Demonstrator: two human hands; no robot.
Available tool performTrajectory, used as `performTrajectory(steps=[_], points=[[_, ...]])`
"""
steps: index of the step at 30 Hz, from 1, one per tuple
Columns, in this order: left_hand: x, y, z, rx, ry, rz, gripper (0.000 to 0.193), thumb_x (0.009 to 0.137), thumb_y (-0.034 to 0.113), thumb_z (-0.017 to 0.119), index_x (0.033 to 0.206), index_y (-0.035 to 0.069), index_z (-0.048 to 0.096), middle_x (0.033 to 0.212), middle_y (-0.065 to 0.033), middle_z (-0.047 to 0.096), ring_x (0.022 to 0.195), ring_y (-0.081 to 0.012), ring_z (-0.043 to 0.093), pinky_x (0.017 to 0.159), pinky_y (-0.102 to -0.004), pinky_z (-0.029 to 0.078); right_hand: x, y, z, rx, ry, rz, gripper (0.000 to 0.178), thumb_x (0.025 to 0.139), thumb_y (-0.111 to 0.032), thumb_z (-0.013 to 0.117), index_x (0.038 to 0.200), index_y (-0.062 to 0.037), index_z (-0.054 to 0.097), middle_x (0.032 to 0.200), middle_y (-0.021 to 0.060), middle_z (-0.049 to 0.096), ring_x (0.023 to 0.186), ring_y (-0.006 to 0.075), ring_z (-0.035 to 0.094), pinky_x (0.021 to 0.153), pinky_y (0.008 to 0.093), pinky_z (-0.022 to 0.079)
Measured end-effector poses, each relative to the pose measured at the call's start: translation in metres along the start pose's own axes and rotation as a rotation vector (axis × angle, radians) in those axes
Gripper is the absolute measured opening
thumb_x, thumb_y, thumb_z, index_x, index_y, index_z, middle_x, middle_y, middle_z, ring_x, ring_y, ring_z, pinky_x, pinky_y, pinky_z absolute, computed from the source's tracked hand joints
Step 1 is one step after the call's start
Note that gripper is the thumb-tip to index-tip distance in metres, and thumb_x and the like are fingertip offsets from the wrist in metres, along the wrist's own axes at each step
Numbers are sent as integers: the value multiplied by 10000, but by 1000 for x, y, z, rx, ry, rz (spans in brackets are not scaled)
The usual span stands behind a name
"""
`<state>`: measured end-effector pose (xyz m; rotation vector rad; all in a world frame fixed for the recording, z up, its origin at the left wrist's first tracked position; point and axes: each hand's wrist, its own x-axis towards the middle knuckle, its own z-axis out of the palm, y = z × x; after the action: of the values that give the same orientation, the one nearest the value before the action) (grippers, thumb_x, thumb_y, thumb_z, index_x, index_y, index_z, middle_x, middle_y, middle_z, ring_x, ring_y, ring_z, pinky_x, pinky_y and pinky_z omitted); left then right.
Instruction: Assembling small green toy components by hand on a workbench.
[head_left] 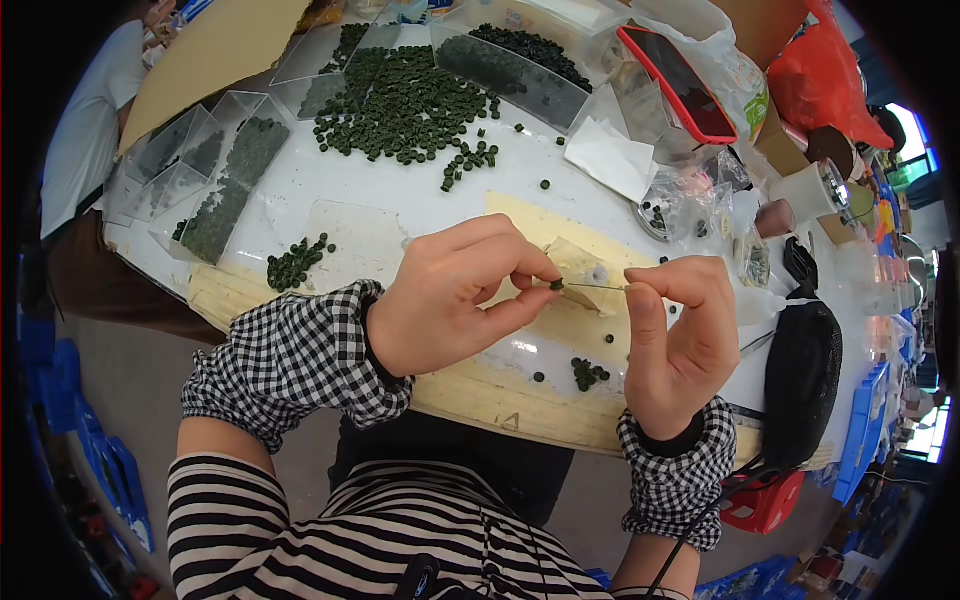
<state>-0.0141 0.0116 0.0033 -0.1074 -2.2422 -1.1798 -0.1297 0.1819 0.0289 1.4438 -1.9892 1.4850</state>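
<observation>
Between the thumb and forefinger of my left hand is a small dark green ring-like part. My right hand pinches a thin needle-like tool, whose tip meets the small part. Just behind them a tape-covered block with a whitish nub stands on the table. A small heap of dark parts lies near the front edge, and another heap sits left of my left hand. Checked sleeve covers wrap both forearms.
A large spread of dark green parts covers the far table, beside clear plastic bins. A red-cased phone leans at the back right, near white tissue. A black mesh pouch lies at the right edge. Another person's sleeve shows far left.
</observation>
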Motion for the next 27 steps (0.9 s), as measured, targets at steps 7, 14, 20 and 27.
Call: performTrajectory(steps=[7,14,20,27], points=[[0,-1,0,11,14,15,227,731,-32,761,929,30,671,759,-9,604,489,-24,364,456,-186,310,0,1,-4,-84,76,-17,62,817,-31,701,851,-17,652,802,77,608,759,201,553,678,288,435],[1,0,-2,-55,1,-51,217,742,-26,759,939,26,682,762,-9,604,514,-29,382,500,-189,337,2,3,-2,-205,67,-77,77,788,-28,715,824,-30,648,794,74,603,738,221,541,662,310,428],[6,-6,-9,-517,-110,-392,185,825,20,723,1008,12,697,795,15,604,626,-15,433,590,-177,363,7,9,1,-374,-38,-119,121,723,-5,728,782,-32,627,779,69,577,744,254,515,643,346,416],[8,-10,-6,-647,-130,-425,162,866,51,694,1021,4,696,834,18,602,658,-22,440,597,-175,363,5,10,3,-351,-98,-110,129,716,-12,735,820,-38,662,780,61,576,745,241,522,647,336,427]])
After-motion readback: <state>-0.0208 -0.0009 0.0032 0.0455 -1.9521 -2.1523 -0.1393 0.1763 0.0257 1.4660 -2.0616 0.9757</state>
